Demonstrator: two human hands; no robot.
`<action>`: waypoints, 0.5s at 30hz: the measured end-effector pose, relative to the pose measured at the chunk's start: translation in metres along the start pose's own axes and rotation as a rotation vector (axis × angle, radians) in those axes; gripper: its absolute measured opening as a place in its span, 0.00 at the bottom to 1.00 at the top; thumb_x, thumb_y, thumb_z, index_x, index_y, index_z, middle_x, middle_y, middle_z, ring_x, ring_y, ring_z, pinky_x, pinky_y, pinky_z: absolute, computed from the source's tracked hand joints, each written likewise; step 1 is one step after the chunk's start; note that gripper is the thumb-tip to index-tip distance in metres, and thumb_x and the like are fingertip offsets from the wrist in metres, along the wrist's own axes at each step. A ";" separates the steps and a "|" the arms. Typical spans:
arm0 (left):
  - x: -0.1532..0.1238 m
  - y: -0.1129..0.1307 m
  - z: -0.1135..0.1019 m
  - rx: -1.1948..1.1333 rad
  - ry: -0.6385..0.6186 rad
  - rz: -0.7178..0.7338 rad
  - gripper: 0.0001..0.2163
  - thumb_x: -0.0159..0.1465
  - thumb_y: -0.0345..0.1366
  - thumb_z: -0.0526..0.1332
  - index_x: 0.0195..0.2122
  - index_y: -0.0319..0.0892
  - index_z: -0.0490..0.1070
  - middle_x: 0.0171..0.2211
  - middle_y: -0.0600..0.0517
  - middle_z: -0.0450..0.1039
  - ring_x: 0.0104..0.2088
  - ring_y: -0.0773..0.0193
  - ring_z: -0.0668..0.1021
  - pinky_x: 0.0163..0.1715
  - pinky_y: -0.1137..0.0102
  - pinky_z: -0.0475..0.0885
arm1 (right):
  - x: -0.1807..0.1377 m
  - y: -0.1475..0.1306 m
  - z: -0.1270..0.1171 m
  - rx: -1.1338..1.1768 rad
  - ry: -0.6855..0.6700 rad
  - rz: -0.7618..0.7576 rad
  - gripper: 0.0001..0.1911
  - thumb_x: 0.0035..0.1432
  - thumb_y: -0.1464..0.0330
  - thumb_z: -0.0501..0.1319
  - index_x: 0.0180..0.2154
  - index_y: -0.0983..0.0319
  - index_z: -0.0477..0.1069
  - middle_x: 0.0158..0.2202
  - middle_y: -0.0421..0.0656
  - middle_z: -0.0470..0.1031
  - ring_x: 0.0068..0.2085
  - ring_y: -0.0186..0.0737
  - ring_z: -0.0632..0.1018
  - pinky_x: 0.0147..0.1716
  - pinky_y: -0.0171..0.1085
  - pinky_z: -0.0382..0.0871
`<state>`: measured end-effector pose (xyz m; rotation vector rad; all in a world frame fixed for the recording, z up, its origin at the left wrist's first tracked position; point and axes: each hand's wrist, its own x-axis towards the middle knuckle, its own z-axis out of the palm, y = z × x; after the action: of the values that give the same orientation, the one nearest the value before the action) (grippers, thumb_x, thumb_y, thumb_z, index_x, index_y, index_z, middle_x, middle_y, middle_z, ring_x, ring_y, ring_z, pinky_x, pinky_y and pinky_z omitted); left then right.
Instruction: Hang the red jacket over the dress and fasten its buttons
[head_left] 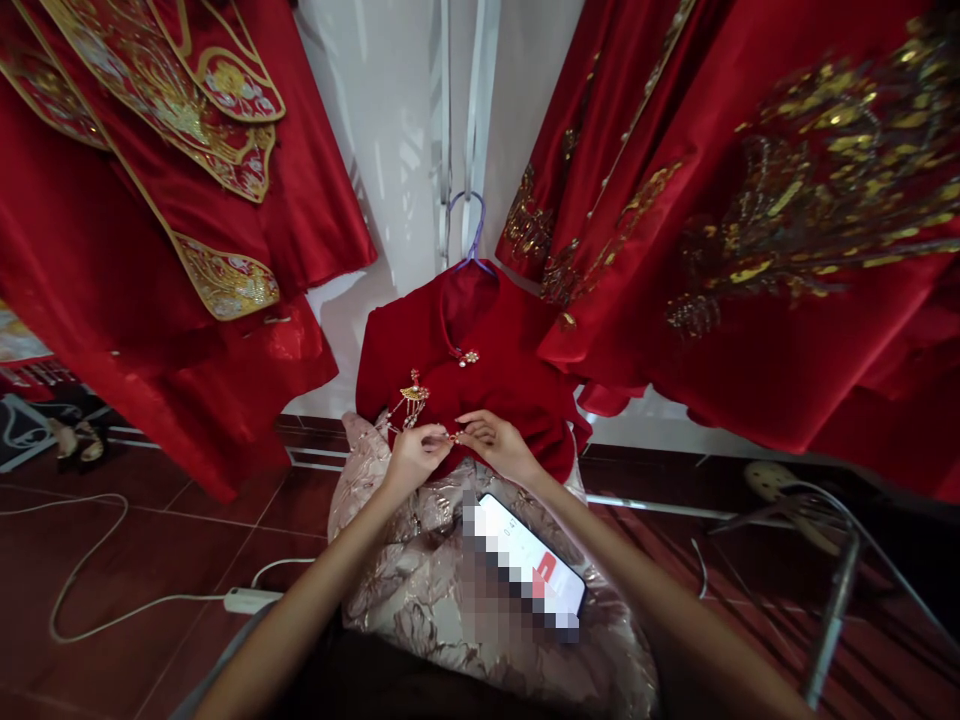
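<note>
A short red velvet top (495,390) hangs in front of me on a purple hanger (475,225). Near its lower edge, my left hand (417,455) and my right hand (501,448) meet, fingers pinched from both sides on a small beaded piece (454,438). Its exact form, and whether it is fixed to the cloth, is too small to tell. Just above my left hand, a gold fan-shaped brooch (413,394) with dangling bead strands sits on the velvet. At the collar opening is a pearly flower-like clasp (469,357).
Below my hands, a lit phone (536,565) rests on pale patterned fabric (397,590). Red embroidered garments (247,200) hang at left, with sequined red ones (750,330) at right. On the tiled floor are a white power strip (253,600), dark shoes (79,440) and a metal frame (832,610).
</note>
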<state>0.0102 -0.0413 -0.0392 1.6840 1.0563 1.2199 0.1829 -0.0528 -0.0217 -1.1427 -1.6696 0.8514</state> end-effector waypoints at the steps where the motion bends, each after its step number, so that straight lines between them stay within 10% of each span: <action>1: 0.000 0.001 0.000 -0.010 0.009 -0.001 0.10 0.51 0.34 0.65 0.34 0.38 0.74 0.30 0.47 0.78 0.31 0.61 0.80 0.35 0.65 0.77 | 0.000 -0.001 0.000 -0.036 0.029 -0.022 0.15 0.51 0.65 0.62 0.42 0.62 0.69 0.33 0.43 0.74 0.35 0.35 0.76 0.38 0.38 0.72; 15: 0.005 0.005 -0.011 0.095 -0.033 0.063 0.08 0.55 0.31 0.59 0.33 0.37 0.76 0.31 0.46 0.78 0.31 0.60 0.79 0.35 0.64 0.76 | -0.004 -0.013 0.021 -0.191 0.182 -0.172 0.10 0.55 0.69 0.56 0.41 0.61 0.66 0.35 0.43 0.72 0.34 0.34 0.74 0.36 0.35 0.71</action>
<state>0.0012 -0.0373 -0.0310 1.8166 1.0626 1.1940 0.1600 -0.0613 -0.0188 -1.1487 -1.6951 0.4732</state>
